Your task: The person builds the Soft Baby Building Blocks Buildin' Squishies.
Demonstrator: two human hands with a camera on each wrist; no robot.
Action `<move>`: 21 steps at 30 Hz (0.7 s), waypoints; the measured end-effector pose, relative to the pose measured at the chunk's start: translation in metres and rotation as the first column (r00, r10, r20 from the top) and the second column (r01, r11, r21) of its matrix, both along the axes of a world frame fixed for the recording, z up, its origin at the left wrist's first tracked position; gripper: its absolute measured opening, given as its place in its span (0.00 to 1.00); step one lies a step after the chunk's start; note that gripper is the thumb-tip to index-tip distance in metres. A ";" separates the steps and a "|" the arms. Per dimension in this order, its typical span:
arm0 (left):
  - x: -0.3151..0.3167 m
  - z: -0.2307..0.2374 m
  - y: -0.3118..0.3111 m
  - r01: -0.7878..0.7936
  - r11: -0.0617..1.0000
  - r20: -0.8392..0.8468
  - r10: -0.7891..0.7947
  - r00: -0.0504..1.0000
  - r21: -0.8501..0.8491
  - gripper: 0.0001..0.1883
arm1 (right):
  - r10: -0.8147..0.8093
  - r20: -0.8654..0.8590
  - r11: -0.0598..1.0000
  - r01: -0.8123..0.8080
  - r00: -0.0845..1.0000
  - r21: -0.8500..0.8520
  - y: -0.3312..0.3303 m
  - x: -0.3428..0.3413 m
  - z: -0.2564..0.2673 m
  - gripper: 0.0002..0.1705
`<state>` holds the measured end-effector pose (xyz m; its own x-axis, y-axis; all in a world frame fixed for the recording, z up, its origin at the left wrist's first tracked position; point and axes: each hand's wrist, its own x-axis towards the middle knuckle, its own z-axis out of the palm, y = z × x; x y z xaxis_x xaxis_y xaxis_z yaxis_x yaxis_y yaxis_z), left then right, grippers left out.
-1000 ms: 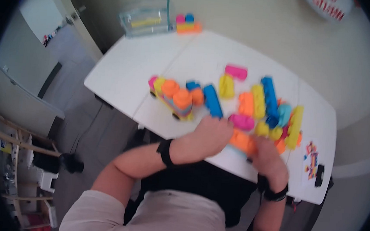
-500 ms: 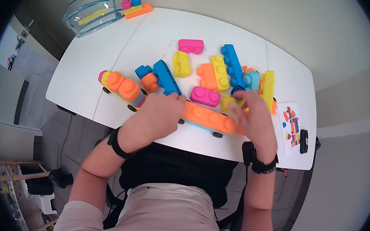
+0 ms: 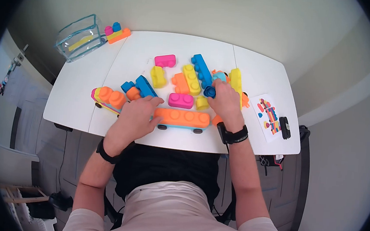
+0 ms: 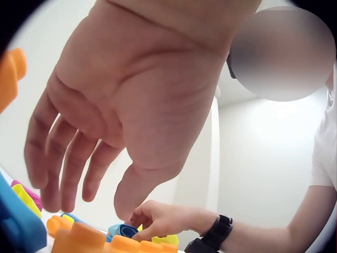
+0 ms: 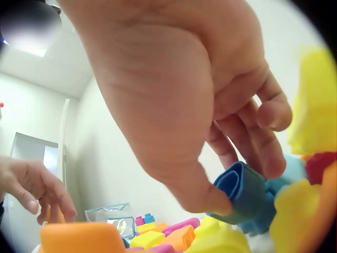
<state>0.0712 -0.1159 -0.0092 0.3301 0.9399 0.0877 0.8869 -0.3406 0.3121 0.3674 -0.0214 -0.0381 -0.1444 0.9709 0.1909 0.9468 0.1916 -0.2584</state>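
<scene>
My right hand [image 3: 228, 102] reaches in among the blocks at the right. In the right wrist view, its thumb and fingers pinch a dark blue hollow-ended building block [image 5: 246, 191], with a light blue block [image 5: 287, 174] just behind. My left hand [image 3: 135, 118] hovers by the left end of a long orange block [image 3: 182, 117], its fingers loosely spread and holding nothing. That orange block sits on a light blue base with black wheels. Left of this hand stands another wheeled vehicle [image 3: 111, 96] topped with orange blocks.
Pink [image 3: 180, 100], yellow [image 3: 191, 79] and blue [image 3: 202, 70] blocks lie across the middle of the white table [image 3: 73, 98]. A picture sheet [image 3: 266, 117] and a black object [image 3: 285, 127] lie at the right. A clear bag [image 3: 80, 40] stands back left.
My right hand has moved from over the yellow block to the dark blue block and pinches it. My left hand has shifted off the orange block's left end, its fingers loosening. The head view has shifted.
</scene>
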 end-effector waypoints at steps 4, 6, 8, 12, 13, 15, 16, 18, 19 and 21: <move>-0.004 0.005 -0.001 -0.018 0.995 0.252 -0.009 0.968 0.102 0.29 | 0.161 -0.172 0.979 -0.136 0.972 0.150 -0.014 -0.017 0.027 0.25; 0.001 0.009 -0.002 -0.034 0.986 0.334 -0.024 0.942 0.165 0.30 | 0.235 -0.360 0.971 -0.232 0.903 0.053 -0.035 -0.034 0.051 0.25; 0.004 0.012 -0.003 -0.023 0.984 0.521 -0.073 0.850 0.176 0.35 | 0.266 -0.535 0.941 -0.336 0.801 -0.034 -0.047 -0.049 0.054 0.25; -0.005 0.016 0.003 0.054 0.998 0.654 -0.068 0.753 0.042 0.36 | 0.410 -0.683 0.832 -0.555 0.604 0.008 -0.049 -0.062 0.047 0.24; -0.008 0.016 0.004 0.024 0.998 0.654 -0.052 0.755 0.051 0.35 | 0.446 -0.638 0.836 -0.546 0.628 0.047 -0.047 -0.062 0.045 0.23; -0.012 0.018 0.004 -0.008 0.998 0.655 -0.032 0.755 0.058 0.35 | 0.417 -0.515 0.892 -0.447 0.749 0.072 -0.035 -0.053 0.036 0.22; -0.014 0.023 0.002 -0.055 0.990 0.585 -0.030 0.811 0.126 0.33 | 0.362 -0.383 0.931 -0.344 0.849 0.117 -0.027 -0.047 0.031 0.21; -0.017 0.025 0.001 -0.096 0.975 0.509 -0.020 0.861 0.200 0.32 | 0.354 -0.313 0.935 -0.334 0.881 0.117 -0.009 -0.032 0.015 0.21; -0.019 0.022 0.001 -0.078 0.978 0.511 -0.032 0.859 0.194 0.32 | 0.339 -0.242 0.940 -0.319 0.909 0.117 -0.002 -0.026 0.007 0.20; -0.018 0.022 0.000 -0.057 0.980 0.510 -0.049 0.859 0.189 0.33 | 0.364 -0.239 0.931 -0.350 0.900 0.101 0.008 -0.018 -0.011 0.21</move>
<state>0.0528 -0.1162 0.0127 0.1853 0.8884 0.4200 0.6216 -0.4370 0.6501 0.3493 -0.0130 -0.0491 -0.4200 0.8504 0.3168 0.7183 0.5249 -0.4566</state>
